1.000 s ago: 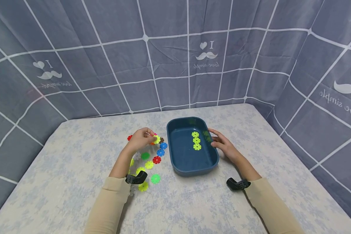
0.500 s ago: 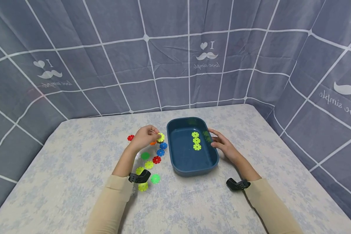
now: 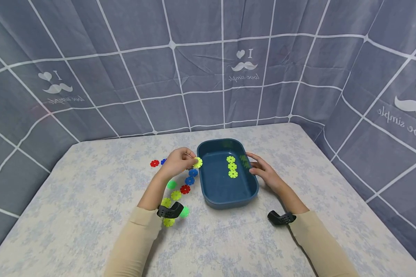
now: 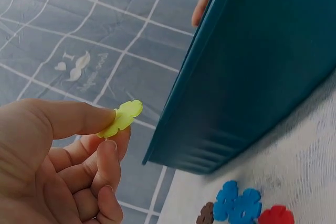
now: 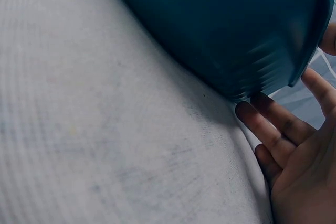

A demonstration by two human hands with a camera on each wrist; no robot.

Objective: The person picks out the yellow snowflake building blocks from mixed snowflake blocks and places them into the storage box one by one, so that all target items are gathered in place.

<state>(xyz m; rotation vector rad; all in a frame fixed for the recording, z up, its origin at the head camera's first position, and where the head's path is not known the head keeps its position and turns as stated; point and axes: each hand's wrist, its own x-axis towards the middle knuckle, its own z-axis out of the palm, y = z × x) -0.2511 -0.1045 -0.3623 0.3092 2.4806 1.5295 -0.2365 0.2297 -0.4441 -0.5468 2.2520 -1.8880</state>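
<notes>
My left hand point(image 3: 180, 163) pinches a yellow snowflake building disc point(image 3: 198, 162) between thumb and fingertips. In the left wrist view this disc point(image 4: 122, 119) is tilted, beside the high rim of a dark blue plastic bin point(image 4: 241, 77). From the head, the disc overlaps the left rim of the bin point(image 3: 225, 192). Three yellow discs point(image 3: 232, 166) lie in a row inside the bin. My right hand point(image 3: 268, 175) holds the bin's right side, thumb at the rim. In the right wrist view several fingertips point(image 5: 249, 111) touch the outer wall low down.
Left of the bin, loose discs lie on the patterned tablecloth point(image 3: 72, 200): blue point(image 3: 193, 172), red point(image 3: 185, 189), yellow point(image 3: 176, 195) and green point(image 3: 184, 212). My left forearm covers part of them. A grey checked curtain point(image 3: 201, 69) hangs behind the table.
My left hand has moved right with the yellow disc, from over the loose discs to the bin's left rim. The right hand and the bin stay where they were.
</notes>
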